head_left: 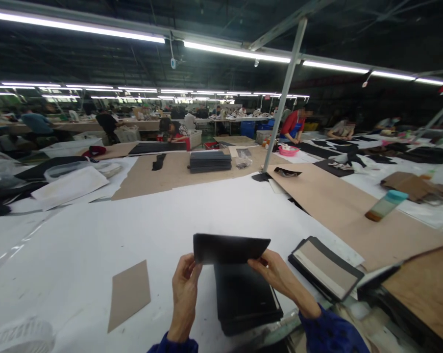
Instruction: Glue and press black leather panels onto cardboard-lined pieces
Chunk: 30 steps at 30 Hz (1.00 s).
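Between my two hands a black rectangular panel [231, 249] is held up and tilted over the white table. My left hand [184, 287] pinches its left end, and my right hand [275, 272] pinches its lower right corner. Below it lies a stack of black panels [245, 299] near the table's front edge. To the left a flat beige card [130, 294] rests on the table. At the right sits another pile of black panels [311, 245], topped by a beige piece [328, 267].
White sheeting [151, 220] covers the table. A grey stack [210, 162] stands farther back on brown board. A metal post [285, 93] rises behind the table. At right are a bottle [386, 205] and a brown board [339, 206]. Several people work in the background.
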Motion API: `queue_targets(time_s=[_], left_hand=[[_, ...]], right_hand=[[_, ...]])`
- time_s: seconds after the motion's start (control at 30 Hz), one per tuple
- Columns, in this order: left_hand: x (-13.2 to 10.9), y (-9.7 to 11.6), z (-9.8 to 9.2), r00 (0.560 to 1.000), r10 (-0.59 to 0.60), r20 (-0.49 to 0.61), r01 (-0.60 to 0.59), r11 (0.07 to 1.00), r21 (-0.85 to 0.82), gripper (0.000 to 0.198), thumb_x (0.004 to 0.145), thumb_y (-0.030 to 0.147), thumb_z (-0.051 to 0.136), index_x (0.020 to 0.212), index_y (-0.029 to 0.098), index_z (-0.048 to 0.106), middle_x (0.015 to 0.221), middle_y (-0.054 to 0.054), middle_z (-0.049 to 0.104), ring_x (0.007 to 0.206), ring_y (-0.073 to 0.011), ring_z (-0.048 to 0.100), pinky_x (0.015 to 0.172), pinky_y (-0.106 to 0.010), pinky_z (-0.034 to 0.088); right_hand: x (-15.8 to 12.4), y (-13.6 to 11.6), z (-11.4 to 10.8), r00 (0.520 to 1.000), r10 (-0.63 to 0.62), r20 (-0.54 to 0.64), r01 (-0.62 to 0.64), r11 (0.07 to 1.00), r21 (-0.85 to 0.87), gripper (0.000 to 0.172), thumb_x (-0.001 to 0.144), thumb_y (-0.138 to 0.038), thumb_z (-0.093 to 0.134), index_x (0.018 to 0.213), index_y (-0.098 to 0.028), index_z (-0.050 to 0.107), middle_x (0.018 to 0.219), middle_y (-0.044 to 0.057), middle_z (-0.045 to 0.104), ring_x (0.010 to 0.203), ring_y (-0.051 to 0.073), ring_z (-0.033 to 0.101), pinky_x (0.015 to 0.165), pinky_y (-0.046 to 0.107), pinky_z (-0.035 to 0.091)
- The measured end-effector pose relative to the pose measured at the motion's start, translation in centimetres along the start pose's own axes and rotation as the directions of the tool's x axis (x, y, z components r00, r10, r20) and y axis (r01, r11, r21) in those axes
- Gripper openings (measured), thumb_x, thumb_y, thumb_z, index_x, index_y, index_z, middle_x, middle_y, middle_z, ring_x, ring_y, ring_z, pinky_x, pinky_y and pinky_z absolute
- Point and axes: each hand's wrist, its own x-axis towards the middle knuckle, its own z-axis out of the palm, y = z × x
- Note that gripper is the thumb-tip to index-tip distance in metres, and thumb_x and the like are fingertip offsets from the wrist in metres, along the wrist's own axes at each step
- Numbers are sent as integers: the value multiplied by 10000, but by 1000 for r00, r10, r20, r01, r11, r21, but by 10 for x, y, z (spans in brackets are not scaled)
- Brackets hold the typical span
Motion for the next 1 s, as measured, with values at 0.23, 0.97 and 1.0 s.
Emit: queue_targets(time_s=[0.23,0.97,1.0], left_hand=[[0,-47,8,992,72,101,-83,990,114,239,607,251,742,838,211,696,1219,-110,665,1229,-329,535,1089,-483,354],[-35,32,19,705,-680,200,705,643,-299,555,725,387,748,1180,108,595,1017,-144,740,1055,-350,660,917,-475,558],[-35,31,16,744,-643,182,666,692,-277,555,727,419,738,1178,124,604,1049,-145,733,1076,-357,648,928,-486,552]], right_hand=[[-15,51,2,987,-124,-105,124,992,-7,251,773,-286,616,974,-280,766,1122,81,672,1058,255,619,945,406,455],[-14,-23,-14,947,291,-132,-162,792,589,710,815,-733,460,1151,-144,670,919,104,726,793,220,657,702,338,485],[-17,-22,-14,944,290,-155,-153,805,574,709,807,-737,469,1142,-146,674,942,111,720,774,216,649,664,330,482]])
